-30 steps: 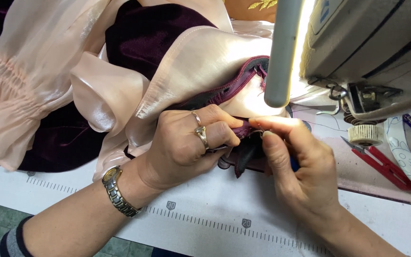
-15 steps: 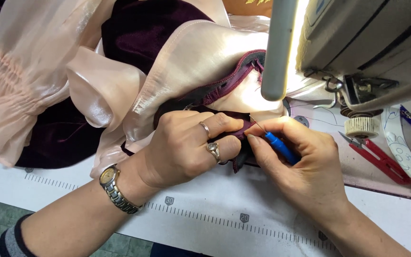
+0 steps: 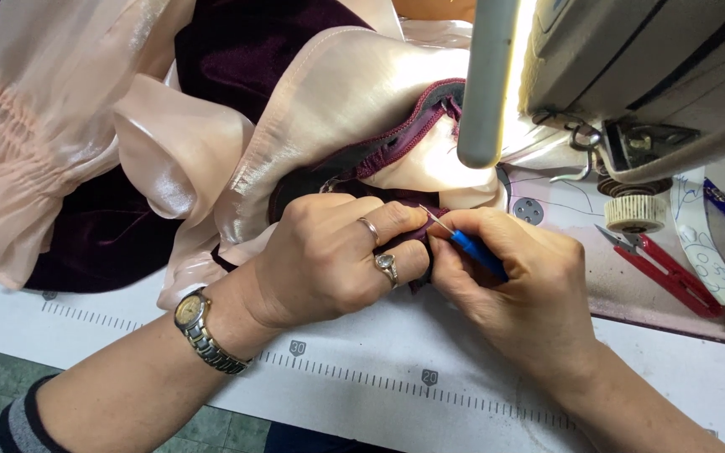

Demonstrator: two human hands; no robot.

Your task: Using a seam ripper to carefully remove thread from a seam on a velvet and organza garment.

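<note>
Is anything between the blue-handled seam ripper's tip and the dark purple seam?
Nothing visible. The right hand holds the blue-handled seam ripper with its tip at the dark purple seam, which the left hand pinches beside it.

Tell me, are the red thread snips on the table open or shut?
Open. The red thread snips lie on the table with their blade tips spread apart.

my left grip (image 3: 329, 256) pinches matt, deep-purple velvet (image 3: 237, 50) edged with glossy, smooth peach satin (image 3: 346, 92). my right grip (image 3: 522, 285) holds a seam ripper (image 3: 467, 247): blue plastic handle, thin bright metal tip. wristwatch (image 3: 199, 331): polished metal band. table (image 3: 430, 411): smooth, matt white. snips (image 3: 665, 273): red plastic.
</note>
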